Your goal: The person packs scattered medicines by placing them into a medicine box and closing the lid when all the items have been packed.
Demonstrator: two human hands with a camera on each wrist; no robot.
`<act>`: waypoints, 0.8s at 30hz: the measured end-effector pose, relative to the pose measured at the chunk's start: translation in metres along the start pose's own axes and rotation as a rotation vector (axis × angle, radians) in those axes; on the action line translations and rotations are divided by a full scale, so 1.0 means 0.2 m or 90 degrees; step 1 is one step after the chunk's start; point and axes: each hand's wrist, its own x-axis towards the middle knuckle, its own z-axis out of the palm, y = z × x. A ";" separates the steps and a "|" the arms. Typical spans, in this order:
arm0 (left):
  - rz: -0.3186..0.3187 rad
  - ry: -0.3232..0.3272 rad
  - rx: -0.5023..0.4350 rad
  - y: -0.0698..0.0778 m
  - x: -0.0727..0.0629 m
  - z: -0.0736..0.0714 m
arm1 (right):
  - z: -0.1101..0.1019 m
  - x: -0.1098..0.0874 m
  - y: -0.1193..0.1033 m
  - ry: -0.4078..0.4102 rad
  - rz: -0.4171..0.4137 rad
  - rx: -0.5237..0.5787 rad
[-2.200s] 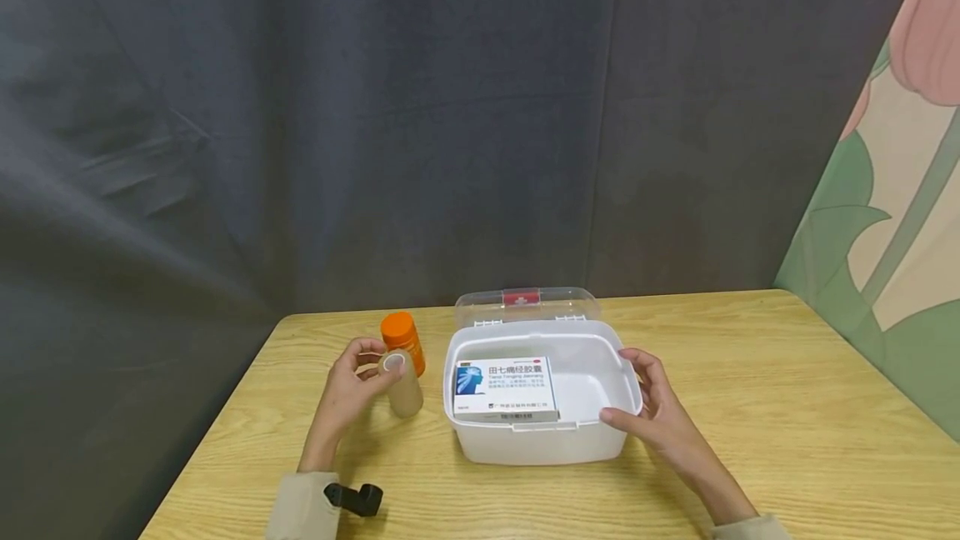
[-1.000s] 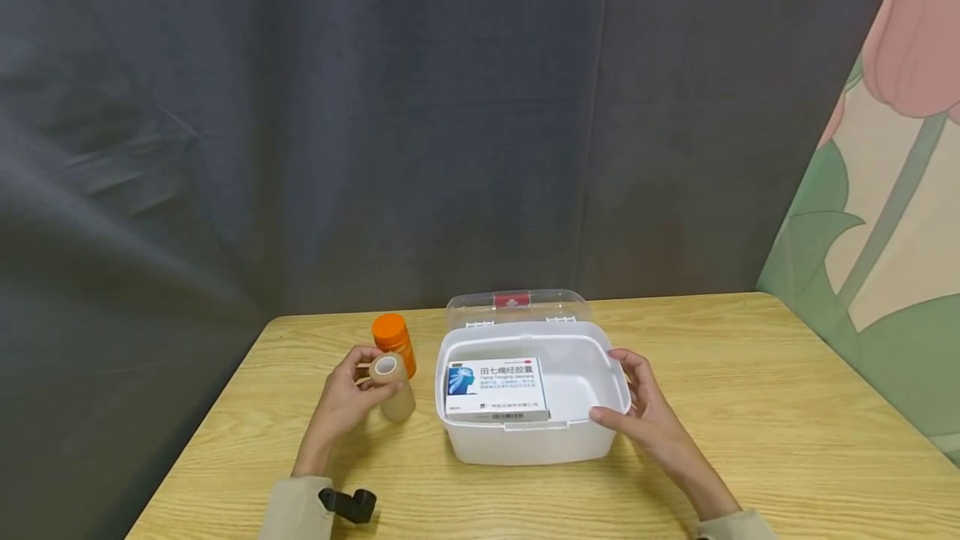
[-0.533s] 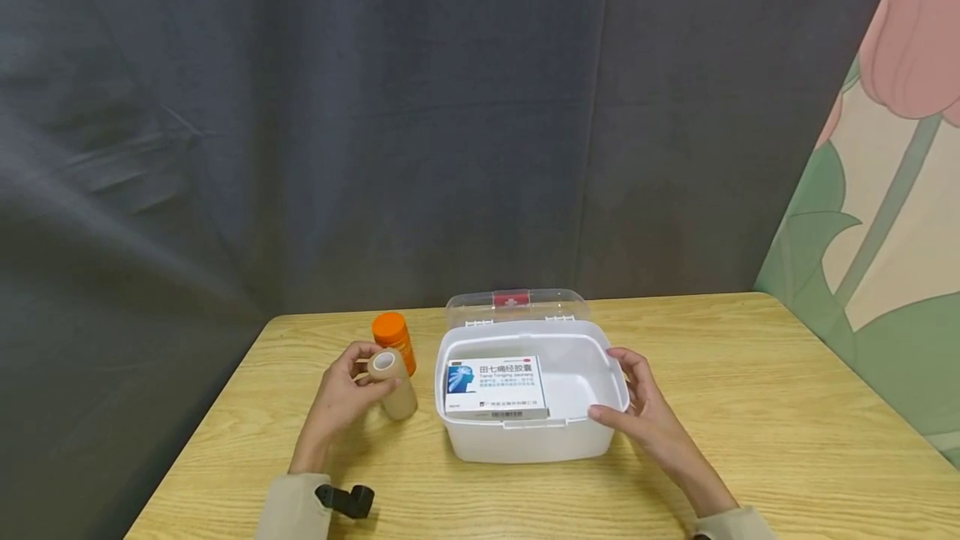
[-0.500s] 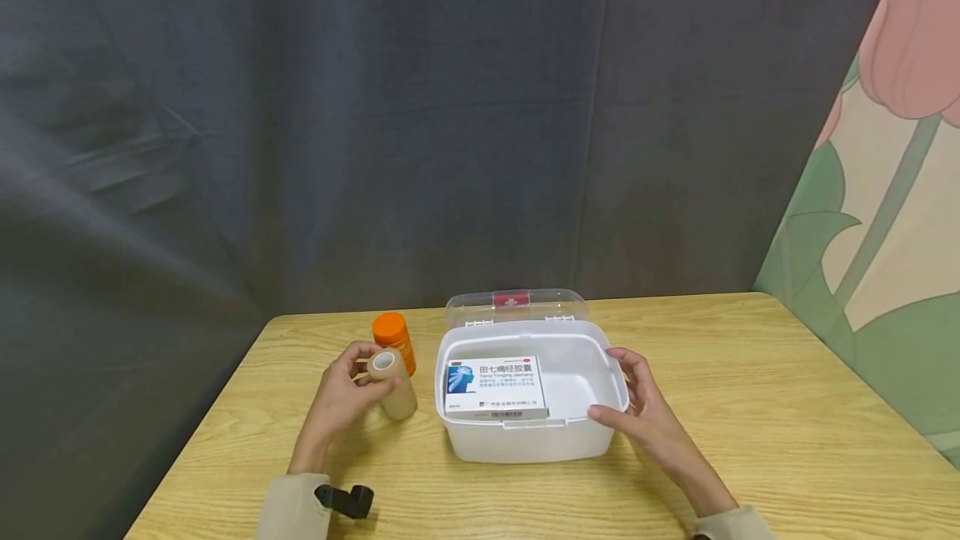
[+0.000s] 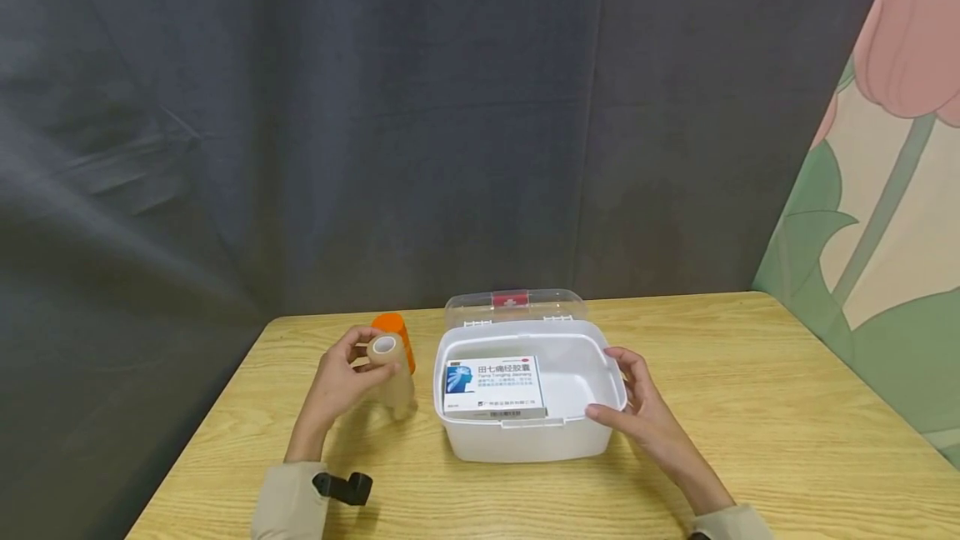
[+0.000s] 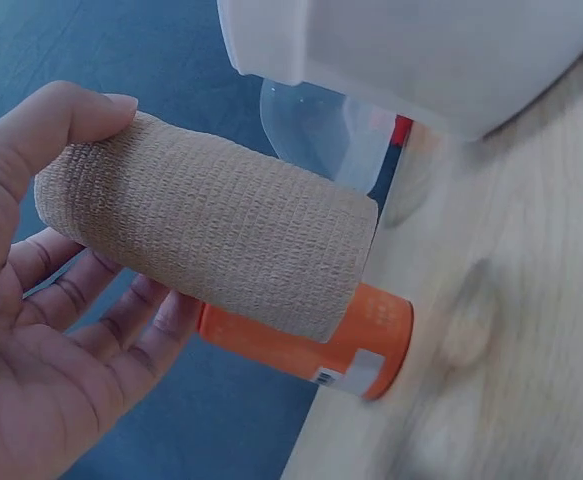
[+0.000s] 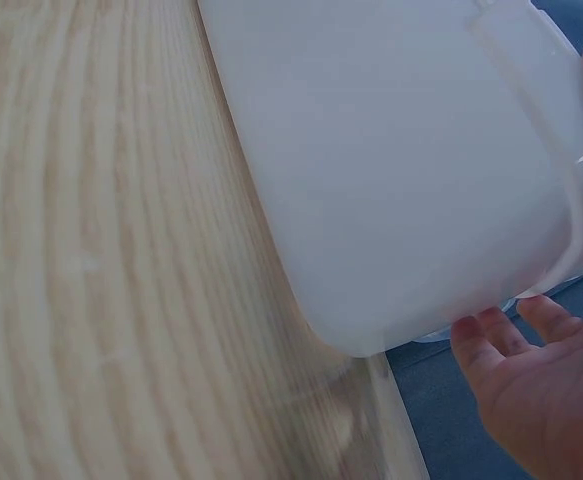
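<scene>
My left hand (image 5: 335,377) pinches the upper end of a tan elastic bandage roll (image 6: 221,225), thumb on one side and fingers on the other. The roll is upright, its lower end close over the table and blurred in the head view. Just behind it stands an orange bottle (image 5: 390,323), partly hidden by the roll. With thumb on the front rim and fingers at the far side, my right hand (image 5: 651,411) grips the right end of a white first-aid box (image 5: 532,445). Inside the box, on the left, leans a white and blue medicine carton (image 5: 497,386).
The box's clear lid (image 5: 555,302), with a red cross label (image 5: 511,300), hangs open at the back. Everything rests on a light wooden table (image 5: 787,423). A dark curtain (image 5: 420,123) stands behind the table, and a flower-painted wall (image 5: 892,215) is on the right.
My left hand has raised the bandage roll slightly from where it stood, so it now covers more of the orange bottle. The right hand keeps its grip on the box.
</scene>
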 end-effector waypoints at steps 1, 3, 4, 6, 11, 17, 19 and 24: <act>0.004 -0.001 0.002 0.01 0.00 0.00 | 0.00 0.00 0.00 -0.001 -0.002 0.004; 0.011 -0.001 0.007 0.01 0.01 0.00 | 0.00 0.00 0.01 -0.002 -0.006 0.009; 0.015 -0.001 0.009 0.02 0.02 0.00 | 0.00 0.00 0.01 -0.002 -0.007 0.010; 0.023 -0.002 0.010 -0.01 0.04 0.00 | 0.00 0.00 0.01 -0.002 -0.008 0.012; 0.025 0.002 0.023 0.00 0.07 0.01 | 0.00 0.00 0.01 -0.005 -0.004 0.012; 0.032 0.015 0.030 0.03 0.09 0.02 | 0.00 0.00 0.00 -0.009 -0.001 0.017; 0.032 0.019 0.033 0.04 0.10 0.02 | 0.00 0.00 0.00 -0.008 -0.001 0.019; 0.031 0.020 0.037 0.07 0.11 0.02 | 0.00 0.00 0.00 -0.005 0.001 0.019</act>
